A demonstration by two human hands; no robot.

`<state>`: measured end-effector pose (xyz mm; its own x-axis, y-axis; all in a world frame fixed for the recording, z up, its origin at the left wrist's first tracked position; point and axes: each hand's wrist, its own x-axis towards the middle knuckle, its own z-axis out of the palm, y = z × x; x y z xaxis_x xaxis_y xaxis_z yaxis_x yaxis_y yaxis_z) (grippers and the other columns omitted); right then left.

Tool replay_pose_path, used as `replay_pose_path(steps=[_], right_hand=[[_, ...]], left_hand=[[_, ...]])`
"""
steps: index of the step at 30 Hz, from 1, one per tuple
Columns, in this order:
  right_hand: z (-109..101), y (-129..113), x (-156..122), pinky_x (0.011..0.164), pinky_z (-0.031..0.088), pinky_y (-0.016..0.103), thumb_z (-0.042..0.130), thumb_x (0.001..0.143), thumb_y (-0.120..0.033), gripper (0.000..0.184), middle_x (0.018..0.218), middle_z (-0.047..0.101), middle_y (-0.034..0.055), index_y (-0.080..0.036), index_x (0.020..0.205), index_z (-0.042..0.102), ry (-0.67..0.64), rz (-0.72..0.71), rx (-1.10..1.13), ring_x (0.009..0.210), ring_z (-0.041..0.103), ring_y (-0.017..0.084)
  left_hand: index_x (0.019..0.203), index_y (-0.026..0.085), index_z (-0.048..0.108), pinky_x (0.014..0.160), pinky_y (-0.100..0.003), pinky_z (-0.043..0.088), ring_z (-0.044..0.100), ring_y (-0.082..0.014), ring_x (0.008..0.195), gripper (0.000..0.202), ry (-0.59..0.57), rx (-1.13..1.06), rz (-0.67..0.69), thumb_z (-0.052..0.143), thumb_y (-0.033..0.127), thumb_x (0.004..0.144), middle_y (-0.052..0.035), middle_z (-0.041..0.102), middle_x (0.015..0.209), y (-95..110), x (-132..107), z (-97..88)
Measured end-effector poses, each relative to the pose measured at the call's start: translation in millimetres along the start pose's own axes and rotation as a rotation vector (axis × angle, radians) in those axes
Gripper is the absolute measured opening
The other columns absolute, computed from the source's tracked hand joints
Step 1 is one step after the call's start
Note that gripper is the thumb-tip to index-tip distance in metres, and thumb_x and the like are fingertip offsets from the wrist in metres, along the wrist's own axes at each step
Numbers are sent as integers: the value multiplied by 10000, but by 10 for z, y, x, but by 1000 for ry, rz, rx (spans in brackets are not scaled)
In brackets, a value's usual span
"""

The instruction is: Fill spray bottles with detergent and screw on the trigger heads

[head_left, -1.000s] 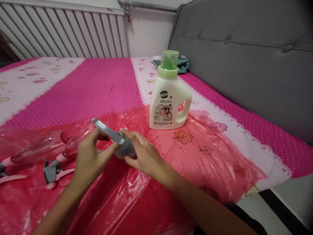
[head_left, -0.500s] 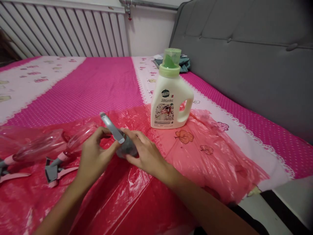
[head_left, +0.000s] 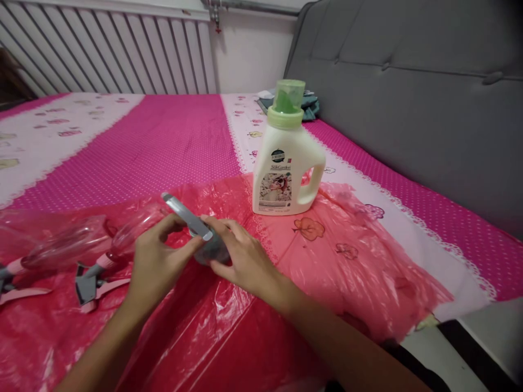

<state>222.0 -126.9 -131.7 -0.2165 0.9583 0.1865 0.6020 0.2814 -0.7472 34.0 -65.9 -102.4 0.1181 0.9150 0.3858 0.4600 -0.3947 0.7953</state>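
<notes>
A grey spray bottle (head_left: 212, 250) is held between my two hands over red plastic sheeting (head_left: 196, 321). Its long, flat grey top part (head_left: 186, 215) points up and to the left, while the rounded, darker body sits below it, partly covered by fingers. My left hand (head_left: 161, 256) pinches the top part with thumb and fingers. Curled around the body from the right is my right hand (head_left: 245, 258). To the left of my hands lie two clear spray bottles with grey and pink heads, the nearer one's head (head_left: 87, 283) close to my left wrist.
A cream detergent jug (head_left: 281, 169) with a green cap stands upright beyond my right hand. The sheeting covers part of a pink bedspread (head_left: 180, 130). A grey padded headboard (head_left: 408, 71) rises at right, and a white radiator (head_left: 106, 49) lines the back wall.
The spray bottle's flat top part has turned slightly, its far end now lower and a little farther left. Both hands keep their grip in nearly the same place.
</notes>
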Motion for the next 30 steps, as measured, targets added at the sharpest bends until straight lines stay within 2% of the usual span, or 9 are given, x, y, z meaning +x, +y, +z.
replay_pose_path(steps=[5,11,13,15,18,20,22,25,30], right_hand=[[32,7,1,1185,641,629,655,1050,-317,898,1674,548,110,-445,1823,216,-13,-2,-40,1500,622,345],[46,42,-17,1224,621,555,683,1026,-280,851,1665,570,99,-419,1788,331,38,-41,6,1501,632,310],[39,53,-15,1210,626,541,692,1026,-295,836,1648,583,99,-417,1777,345,53,-33,28,1458,662,300],[32,63,-7,1211,623,530,701,1027,-309,838,1632,594,99,-414,1774,337,65,-29,58,1430,682,287],[29,72,4,1252,597,529,716,1023,-315,828,1655,589,103,-388,1763,352,78,-42,93,1469,666,286],[34,73,5,1263,590,540,721,1021,-315,817,1672,583,108,-376,1754,367,81,-35,95,1483,660,293],[40,72,-2,1255,599,545,720,1021,-320,816,1677,580,107,-382,1754,367,80,-23,92,1480,664,298],[49,77,-18,1229,621,543,714,1031,-344,822,1657,594,102,-395,1768,356,80,-24,85,1451,681,301],[64,88,-20,1200,643,556,714,1041,-354,850,1615,629,98,-417,1792,322,91,-37,41,1421,696,307]], left_hand=[[869,262,770,803,-388,553,711,-231,797,367,93,-13,-19,896,578,733,-5,787,850,20,-61,96],[943,251,731,843,-393,564,718,-236,863,374,106,-60,-25,880,552,779,-13,782,922,-25,-121,167],[958,252,739,885,-410,587,743,-255,914,385,43,-49,-3,855,596,831,-28,802,955,-50,-103,133],[1018,247,770,1005,-460,611,781,-298,1051,447,-66,-66,6,793,677,899,-72,843,1073,-71,-75,88],[1186,237,801,1249,-565,558,763,-359,1312,610,-208,-159,-14,710,793,952,-135,840,1334,-84,-40,41],[1250,239,800,1312,-595,530,749,-369,1373,671,-248,-221,-22,718,829,942,-148,823,1410,-83,-27,33],[1229,244,813,1303,-594,553,771,-369,1342,669,-261,-242,-23,751,834,920,-150,834,1393,-80,-20,37],[1082,248,836,1212,-579,624,817,-373,1220,583,-222,-206,-35,821,791,870,-137,873,1265,-70,-13,42],[1066,255,839,1072,-511,682,840,-336,1102,385,-134,-136,-20,854,567,842,-82,889,1132,-25,-19,40]])
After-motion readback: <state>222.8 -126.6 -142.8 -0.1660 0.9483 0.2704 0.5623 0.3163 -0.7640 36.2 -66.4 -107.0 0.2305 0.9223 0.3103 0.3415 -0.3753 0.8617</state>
